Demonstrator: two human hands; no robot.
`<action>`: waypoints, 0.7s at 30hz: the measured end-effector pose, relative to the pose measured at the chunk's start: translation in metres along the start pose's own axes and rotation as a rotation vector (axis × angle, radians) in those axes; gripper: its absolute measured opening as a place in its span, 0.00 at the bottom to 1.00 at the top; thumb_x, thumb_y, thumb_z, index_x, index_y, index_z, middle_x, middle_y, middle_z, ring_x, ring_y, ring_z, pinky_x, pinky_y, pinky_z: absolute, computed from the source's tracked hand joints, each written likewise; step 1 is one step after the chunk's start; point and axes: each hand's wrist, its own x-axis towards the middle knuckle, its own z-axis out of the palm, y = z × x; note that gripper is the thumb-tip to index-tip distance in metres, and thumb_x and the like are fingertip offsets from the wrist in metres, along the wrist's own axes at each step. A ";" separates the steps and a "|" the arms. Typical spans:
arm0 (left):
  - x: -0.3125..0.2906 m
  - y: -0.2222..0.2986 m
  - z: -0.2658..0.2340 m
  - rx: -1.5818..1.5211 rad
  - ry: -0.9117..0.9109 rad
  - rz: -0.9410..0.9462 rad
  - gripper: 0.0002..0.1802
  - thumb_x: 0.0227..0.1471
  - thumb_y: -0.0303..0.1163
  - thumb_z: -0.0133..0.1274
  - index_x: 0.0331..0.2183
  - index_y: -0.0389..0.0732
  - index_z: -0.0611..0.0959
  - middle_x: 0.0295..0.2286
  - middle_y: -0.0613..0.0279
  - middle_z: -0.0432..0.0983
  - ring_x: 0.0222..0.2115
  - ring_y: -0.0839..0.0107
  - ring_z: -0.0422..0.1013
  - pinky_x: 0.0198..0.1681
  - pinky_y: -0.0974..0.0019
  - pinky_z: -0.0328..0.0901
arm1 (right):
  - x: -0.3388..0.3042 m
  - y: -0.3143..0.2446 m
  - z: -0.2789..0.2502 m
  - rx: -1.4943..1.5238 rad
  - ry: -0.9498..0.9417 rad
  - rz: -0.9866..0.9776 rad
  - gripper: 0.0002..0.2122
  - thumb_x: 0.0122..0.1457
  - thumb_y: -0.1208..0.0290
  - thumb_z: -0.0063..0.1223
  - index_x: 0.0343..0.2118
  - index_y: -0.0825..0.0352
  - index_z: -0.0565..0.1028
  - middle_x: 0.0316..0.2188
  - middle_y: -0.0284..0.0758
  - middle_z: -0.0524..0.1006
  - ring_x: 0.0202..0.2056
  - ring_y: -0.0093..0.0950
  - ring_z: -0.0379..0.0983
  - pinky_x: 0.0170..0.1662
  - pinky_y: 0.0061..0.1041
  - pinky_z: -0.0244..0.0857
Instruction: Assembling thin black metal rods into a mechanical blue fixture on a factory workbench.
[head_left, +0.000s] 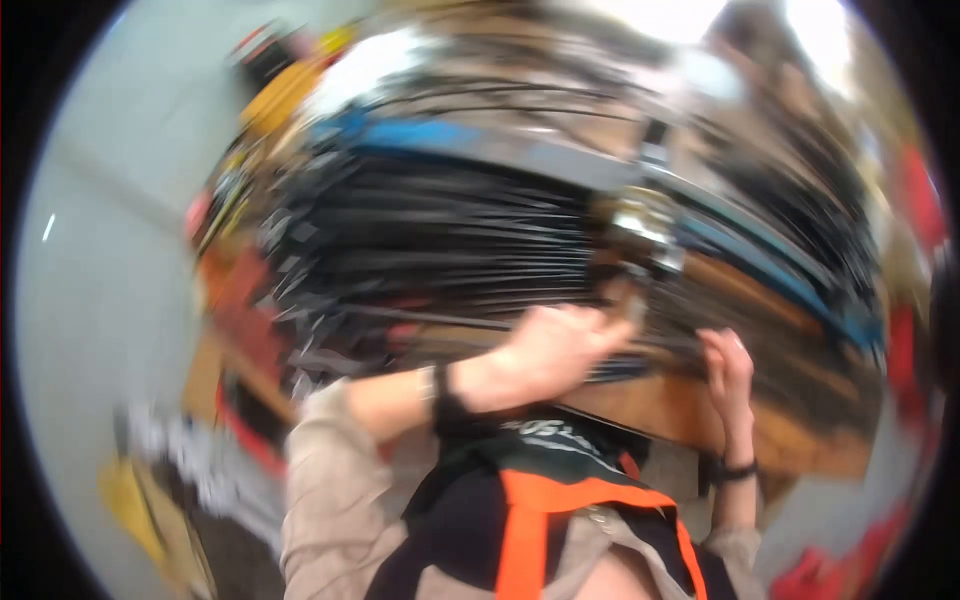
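Motion smears much of the picture. Just in front of my body, my left hand (560, 348) is closed, its fingers pointing right toward a shiny metal fixture (642, 225) on the bench. Whatever lies in its grasp is too blurred to name. My right hand (729, 368) is raised to the right of it, apart from the left, fingers curled inward and closed. Its grasp, too, hides whatever it may hold. Beyond my left hand lies a large bundle of long thin black rods (450, 230), running left to right across the bench.
A blue rail (420, 133) runs behind the rods, and another blue bar (770, 265) slants down at the right. The wooden bench edge (800, 435) is close to me. Yellow and red items (285, 95) stand far left; a yellow object (140, 510) lies low on the left.
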 end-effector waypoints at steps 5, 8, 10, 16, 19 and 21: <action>0.060 -0.012 -0.035 0.242 -0.011 0.188 0.25 0.49 0.31 0.57 0.52 0.56 0.78 0.21 0.62 0.70 0.22 0.63 0.73 0.22 0.60 0.68 | 0.008 0.024 -0.007 -0.043 0.382 -0.064 0.04 0.51 0.79 0.58 0.30 0.65 0.79 0.22 0.35 0.75 0.25 0.34 0.72 0.31 0.31 0.66; 0.102 -0.005 -0.042 0.201 0.006 0.326 0.23 0.50 0.30 0.57 0.50 0.53 0.80 0.20 0.61 0.68 0.20 0.62 0.72 0.21 0.59 0.66 | 0.027 0.016 -0.019 -0.036 0.607 -0.107 0.07 0.47 0.74 0.65 0.30 0.63 0.79 0.19 0.32 0.72 0.26 0.34 0.71 0.32 0.33 0.66; 0.123 0.012 -0.044 0.219 -0.061 0.345 0.23 0.49 0.28 0.58 0.50 0.51 0.80 0.20 0.60 0.67 0.22 0.60 0.70 0.23 0.58 0.65 | 0.015 0.014 -0.035 -0.069 0.672 -0.147 0.09 0.46 0.73 0.66 0.31 0.63 0.79 0.19 0.32 0.72 0.26 0.34 0.71 0.33 0.33 0.66; 0.161 0.014 -0.051 0.269 0.017 0.421 0.26 0.47 0.22 0.55 0.50 0.49 0.79 0.22 0.59 0.67 0.25 0.60 0.69 0.27 0.58 0.66 | -0.023 0.063 -0.046 -0.305 0.653 0.012 0.15 0.48 0.71 0.67 0.41 0.61 0.79 0.19 0.30 0.71 0.22 0.32 0.69 0.28 0.30 0.66; 0.156 0.002 -0.051 0.227 -0.040 0.357 0.27 0.46 0.20 0.53 0.50 0.48 0.79 0.23 0.59 0.67 0.27 0.61 0.69 0.29 0.58 0.66 | -0.008 0.050 -0.032 -0.267 0.624 -0.001 0.16 0.50 0.70 0.66 0.44 0.60 0.79 0.18 0.31 0.70 0.20 0.30 0.68 0.24 0.29 0.64; 0.162 0.001 -0.044 0.174 -0.046 0.437 0.29 0.44 0.19 0.52 0.51 0.49 0.79 0.23 0.60 0.67 0.27 0.61 0.69 0.29 0.58 0.66 | 0.022 0.045 -0.028 -0.218 0.640 -0.170 0.16 0.50 0.70 0.65 0.44 0.60 0.80 0.17 0.31 0.69 0.19 0.29 0.66 0.21 0.27 0.61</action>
